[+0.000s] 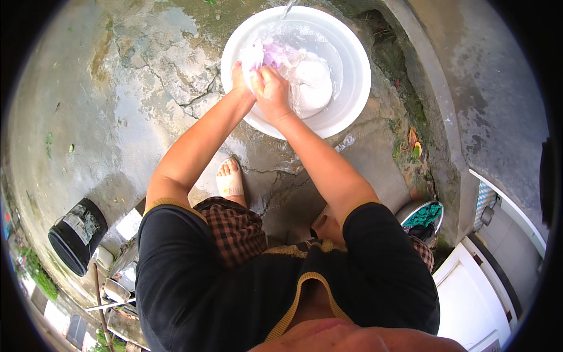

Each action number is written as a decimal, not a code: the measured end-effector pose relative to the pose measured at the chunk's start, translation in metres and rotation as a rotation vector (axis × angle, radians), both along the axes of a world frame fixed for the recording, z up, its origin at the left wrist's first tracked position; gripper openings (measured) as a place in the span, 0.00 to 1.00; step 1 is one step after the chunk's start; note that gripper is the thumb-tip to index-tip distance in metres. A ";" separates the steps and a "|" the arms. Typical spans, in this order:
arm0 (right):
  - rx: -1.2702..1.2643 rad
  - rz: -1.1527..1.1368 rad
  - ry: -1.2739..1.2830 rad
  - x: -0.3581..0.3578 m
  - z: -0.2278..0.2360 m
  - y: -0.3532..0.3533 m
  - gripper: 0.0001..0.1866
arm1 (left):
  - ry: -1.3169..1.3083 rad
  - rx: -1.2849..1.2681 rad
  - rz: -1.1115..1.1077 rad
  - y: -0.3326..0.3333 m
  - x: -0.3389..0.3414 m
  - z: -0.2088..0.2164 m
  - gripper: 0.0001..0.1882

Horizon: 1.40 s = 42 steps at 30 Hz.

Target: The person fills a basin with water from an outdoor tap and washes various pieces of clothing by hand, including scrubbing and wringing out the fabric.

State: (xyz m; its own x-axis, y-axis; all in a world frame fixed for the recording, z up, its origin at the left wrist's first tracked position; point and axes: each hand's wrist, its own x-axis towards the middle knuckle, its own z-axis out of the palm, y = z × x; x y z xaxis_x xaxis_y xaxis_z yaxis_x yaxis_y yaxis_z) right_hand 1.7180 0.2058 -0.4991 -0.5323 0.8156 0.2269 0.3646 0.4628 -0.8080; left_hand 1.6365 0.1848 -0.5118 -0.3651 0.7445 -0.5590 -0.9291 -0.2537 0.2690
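Note:
Over the near left rim of a white plastic basin [359,88], both my hands are closed on a wet white and pinkish-purple cloth [274,54]. My right hand [272,92] makes a fist round it, with the knuckles upward. Just beside it, my left hand [239,79] grips the cloth at its left edge; most of its fingers are hidden. A rounded white bundle of cloth [312,85] lies in the water in the basin, touching or close to the coloured part. Water [287,10] streams in at the basin's far rim.
Cracked, wet concrete [170,82] surrounds the basin. A black bucket [78,236] stands at left. At right, a metal bowl [423,212] holds green cloth, near a white door [472,293]. A raised kerb [437,70] curves along the right side.

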 end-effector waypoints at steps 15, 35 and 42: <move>-0.124 0.226 -0.903 0.058 -0.102 0.077 0.25 | 0.986 -0.868 -0.855 0.006 0.001 -0.138 0.27; -0.079 -0.166 0.004 0.018 -0.043 0.048 0.09 | 0.201 -0.479 -0.224 0.002 0.031 -0.003 0.25; -0.059 0.097 -0.046 0.011 0.004 -0.003 0.12 | 0.339 -0.446 -0.205 -0.012 0.015 -0.002 0.17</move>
State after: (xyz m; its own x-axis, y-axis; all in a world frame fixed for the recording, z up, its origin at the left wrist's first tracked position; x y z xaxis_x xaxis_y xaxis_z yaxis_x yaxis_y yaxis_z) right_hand 1.7294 0.2026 -0.4953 -0.6183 0.7708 0.1538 0.3579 0.4503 -0.8180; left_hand 1.6513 0.1729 -0.5136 -0.4516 0.5384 -0.7115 -0.7910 0.1274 0.5984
